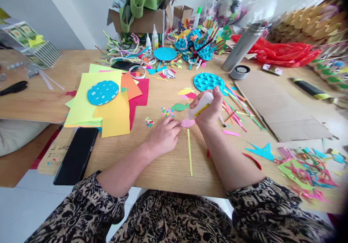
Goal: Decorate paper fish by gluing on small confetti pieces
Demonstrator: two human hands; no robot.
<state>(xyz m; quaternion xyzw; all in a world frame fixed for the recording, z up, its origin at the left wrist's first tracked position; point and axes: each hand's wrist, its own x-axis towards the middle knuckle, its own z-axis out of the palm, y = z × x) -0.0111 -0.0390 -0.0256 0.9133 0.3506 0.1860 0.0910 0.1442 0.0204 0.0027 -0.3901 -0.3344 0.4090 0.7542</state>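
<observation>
A white glue bottle with a yellow label is gripped in my right hand, tilted nozzle-down over a pink paper fish. My left hand rests on the table, its fingers closed at the left end of that fish. Just beyond lie a green paper fish and a yellow paper fish. Small heaps of coloured paper dots sit beside my left fingers. A thin yellow-green paper strip runs from near the pink fish toward me.
Coloured paper sheets and a black phone lie on the left. Blue ovals, including a textured one, lie farther back. On the right are cardboard, a steel flask, a cutter and paper scraps.
</observation>
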